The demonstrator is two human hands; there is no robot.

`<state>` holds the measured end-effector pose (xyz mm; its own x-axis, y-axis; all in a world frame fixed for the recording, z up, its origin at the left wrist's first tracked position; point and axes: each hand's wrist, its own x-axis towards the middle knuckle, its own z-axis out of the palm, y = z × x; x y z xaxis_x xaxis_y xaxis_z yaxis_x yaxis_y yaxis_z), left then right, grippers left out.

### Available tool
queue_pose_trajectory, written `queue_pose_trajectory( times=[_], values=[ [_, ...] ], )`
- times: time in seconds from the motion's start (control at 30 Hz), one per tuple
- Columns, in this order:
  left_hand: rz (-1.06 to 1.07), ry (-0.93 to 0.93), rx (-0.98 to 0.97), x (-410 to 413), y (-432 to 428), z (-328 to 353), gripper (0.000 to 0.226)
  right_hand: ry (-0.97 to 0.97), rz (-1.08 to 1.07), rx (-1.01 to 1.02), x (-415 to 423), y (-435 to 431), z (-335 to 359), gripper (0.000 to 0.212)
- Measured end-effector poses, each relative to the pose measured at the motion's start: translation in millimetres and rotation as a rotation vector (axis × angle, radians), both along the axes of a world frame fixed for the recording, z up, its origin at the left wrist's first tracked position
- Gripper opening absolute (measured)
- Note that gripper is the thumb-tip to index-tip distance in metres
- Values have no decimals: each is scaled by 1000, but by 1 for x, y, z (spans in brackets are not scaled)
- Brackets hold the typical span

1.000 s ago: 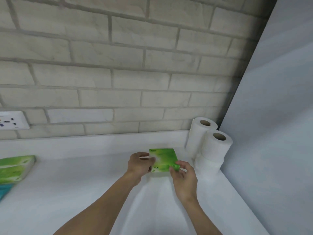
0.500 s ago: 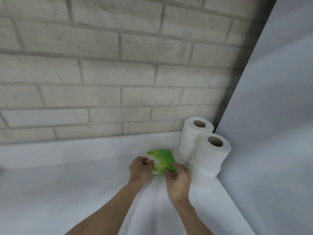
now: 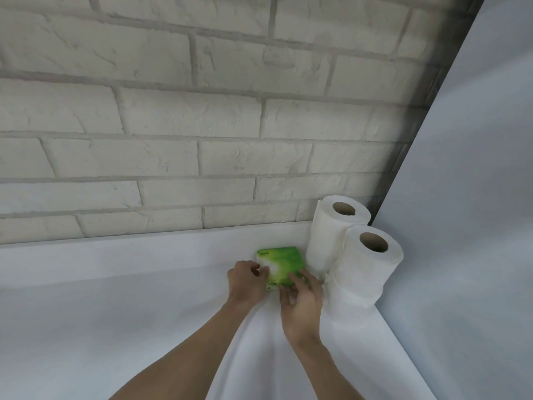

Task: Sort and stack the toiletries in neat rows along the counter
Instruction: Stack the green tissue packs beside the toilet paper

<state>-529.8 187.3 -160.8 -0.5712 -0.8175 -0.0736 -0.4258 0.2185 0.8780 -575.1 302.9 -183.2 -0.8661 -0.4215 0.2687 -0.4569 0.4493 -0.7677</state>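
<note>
The green tissue pack (image 3: 284,262) is gripped by the left hand (image 3: 246,280) and the right hand (image 3: 301,295) at the far right corner of the table (image 3: 115,313), just beside two toilet rolls (image 3: 366,264). A row is begun; more sorting is likely left.

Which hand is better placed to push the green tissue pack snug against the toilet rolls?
Left. The left hand holds the green tissue pack at its left edge, away from the toilet rolls, so it can likely push toward them. The right hand grips the corner nearest the rolls.
</note>
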Motion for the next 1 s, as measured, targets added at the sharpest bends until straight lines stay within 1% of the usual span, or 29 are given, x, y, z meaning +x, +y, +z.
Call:
queue_pose_trajectory(
  times=[0.23, 0.47, 0.53, 0.6, 0.63, 0.7, 0.73, 0.87, 1.0],
  values=[
    [-48, -8, -1, -5, 1, 1, 39, 6, -3, 59, -8, 2, -2, 29],
    [-67, -43, 40, -5, 2, 2, 35, 7, 19, 96, -10, 3, -3, 32],
    [-73, -41, 55, -2, 2, 1, 30, -4, 34, 103, -9, 4, -2, 33],
    [-74, -20, 68, 3, 2, 1, 16, -14, 49, 105, -5, 4, 2, 35],
    [-73, -18, 70, 7, 2, 1, 17, -17, 53, 102, -2, 4, 3, 35],
    [-75, -24, 40, 16, 0, 1, 36, -17, 57, 78, 4, 4, 6, 33],
    [-82, -21, 21, 21, -1, 1, 38, -16, 57, 60, 7, 3, 7, 31],
    [-96, 11, -46, 51, -6, 5, 37, -35, 102, -14, 25, -3, 16, 28],
    [-97, 8, -145, 89, -21, 9, 37, -170, 175, -70, 51, -17, 24, 26]
  ],
)
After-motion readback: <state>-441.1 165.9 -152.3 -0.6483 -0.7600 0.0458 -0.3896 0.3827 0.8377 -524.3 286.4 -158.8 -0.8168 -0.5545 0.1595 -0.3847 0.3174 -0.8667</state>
